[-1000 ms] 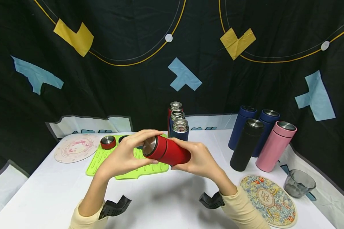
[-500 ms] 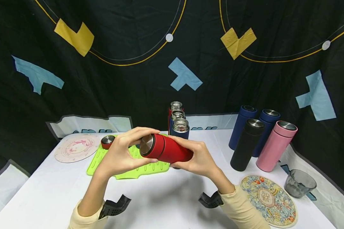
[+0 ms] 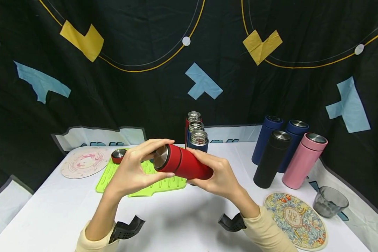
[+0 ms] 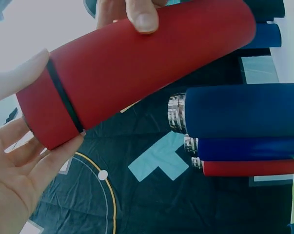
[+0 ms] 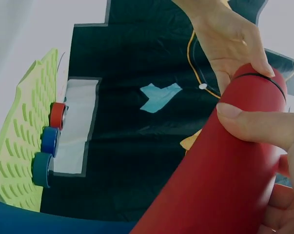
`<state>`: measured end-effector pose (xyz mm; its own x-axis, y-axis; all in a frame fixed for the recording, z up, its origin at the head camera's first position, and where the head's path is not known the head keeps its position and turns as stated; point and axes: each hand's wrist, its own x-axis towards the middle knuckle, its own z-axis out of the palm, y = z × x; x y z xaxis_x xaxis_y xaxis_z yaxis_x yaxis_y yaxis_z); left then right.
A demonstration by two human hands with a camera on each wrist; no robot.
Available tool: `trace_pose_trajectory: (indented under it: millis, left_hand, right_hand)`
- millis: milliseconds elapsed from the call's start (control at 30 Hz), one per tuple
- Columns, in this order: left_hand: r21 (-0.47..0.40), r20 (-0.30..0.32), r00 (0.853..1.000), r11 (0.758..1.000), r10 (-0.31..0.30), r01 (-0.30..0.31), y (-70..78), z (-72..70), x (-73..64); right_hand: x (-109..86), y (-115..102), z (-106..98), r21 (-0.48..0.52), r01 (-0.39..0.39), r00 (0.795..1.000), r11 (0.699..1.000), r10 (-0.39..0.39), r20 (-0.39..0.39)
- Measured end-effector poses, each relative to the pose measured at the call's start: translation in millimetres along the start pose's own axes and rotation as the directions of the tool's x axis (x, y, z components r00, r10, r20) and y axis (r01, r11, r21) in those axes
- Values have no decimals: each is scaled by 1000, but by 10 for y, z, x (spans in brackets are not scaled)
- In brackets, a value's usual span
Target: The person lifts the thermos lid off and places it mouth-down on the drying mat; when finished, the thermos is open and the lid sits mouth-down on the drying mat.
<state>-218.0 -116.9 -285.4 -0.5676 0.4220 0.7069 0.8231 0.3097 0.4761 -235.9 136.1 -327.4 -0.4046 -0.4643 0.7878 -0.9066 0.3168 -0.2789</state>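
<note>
A red thermos flask [image 3: 192, 163] is held tilted above the table, its steel-topped lid toward the left. My left hand [image 3: 134, 168] grips the lid between thumb and fingers. Around the body curls my right hand [image 3: 215, 171]. A dark seam ring between lid and body shows in the left wrist view, where the red flask [image 4: 137, 63] fills the upper part. Behind it stand three lidless flasks in a row: a dark blue one [image 3: 199, 142], a blue one and a red one. In the right wrist view, red, blue and teal lids [image 5: 50, 141] sit on a green mat [image 5: 20, 131].
The green drying mat [image 3: 145, 190] lies left of centre, beside a round pink-printed mat [image 3: 83, 162]. On the right stand a black flask [image 3: 271, 161], a pink flask [image 3: 303, 161] and two blue flasks [image 3: 266, 140]. Nearer are a patterned round mat [image 3: 297, 220] and a grey glass cup [image 3: 330, 203].
Both hands still hold the red flask. From one second ago to half a second ago, the left hand and lid shift slightly left; since then they have barely moved.
</note>
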Motion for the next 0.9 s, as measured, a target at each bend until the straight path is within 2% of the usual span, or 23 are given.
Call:
trace_pose_trajectory:
  millis: [100,167,267,367,433,533,733,900]
  left_hand:
    - [15,-36,999,999,-38,38,3,31,4]
    - [38,-67,995,996,-75,78,-3,61,8]
    - [65,-117,982,985,-149,157,-10,109,21]
    - [69,-128,969,973,-210,220,-4,125,33]
    - [67,-100,968,969,-230,237,-2,106,31]
    - [57,-26,974,972,-225,226,-1,46,14]
    - [18,86,987,991,-134,133,-4,-63,-10]
    - [-39,160,986,998,-48,55,-9,-96,-12]
  right_hand:
    - [-8,-4,16,-59,9,999,998,-11,-33]
    - [-13,-8,28,-137,18,998,990,-26,-57]
    - [-14,-23,38,-283,30,994,959,-58,-91]
    - [-9,-41,33,-350,21,994,936,-57,-93]
    - [-7,-49,23,-327,0,996,945,-30,-85]
    - [-10,-53,5,-249,-27,999,968,15,-51]
    - [-4,-61,-60,-69,-89,993,994,94,69]
    - [-4,-41,-139,72,-191,968,979,176,180]
